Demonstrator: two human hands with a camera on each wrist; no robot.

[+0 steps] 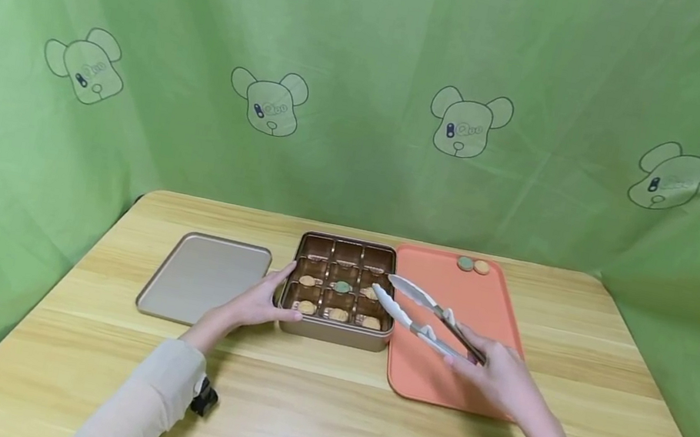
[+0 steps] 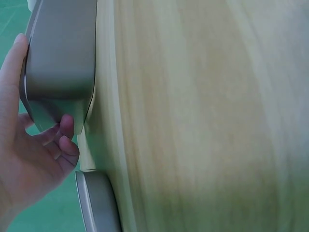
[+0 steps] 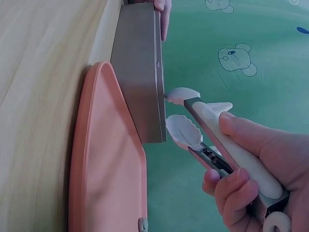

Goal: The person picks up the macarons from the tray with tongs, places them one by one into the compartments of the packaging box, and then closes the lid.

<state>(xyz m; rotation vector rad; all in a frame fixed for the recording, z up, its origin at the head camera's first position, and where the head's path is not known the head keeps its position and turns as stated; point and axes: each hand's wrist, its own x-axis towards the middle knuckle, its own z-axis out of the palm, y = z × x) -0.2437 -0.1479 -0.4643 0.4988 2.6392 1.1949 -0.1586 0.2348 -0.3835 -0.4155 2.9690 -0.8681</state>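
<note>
Satin metal tin (image 1: 333,333), glossy plastic insert (image 1: 348,252), wood-grain table (image 1: 315,415)

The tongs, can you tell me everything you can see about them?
The tongs have two long arms with metal-looking parts, white pieces along them, and white, wavy-edged tips shaped like little scoops. A white loop shows at the hand end. The right hand grips them there. They are spread open, with nothing between the tips. They slant across the pink tray, tips by the box's right rim; whether they touch it, I can't tell.

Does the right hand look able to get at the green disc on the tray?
Probably yes: the right hand holds open, empty tongs, and nothing seems to block their way to the green disc.
</note>
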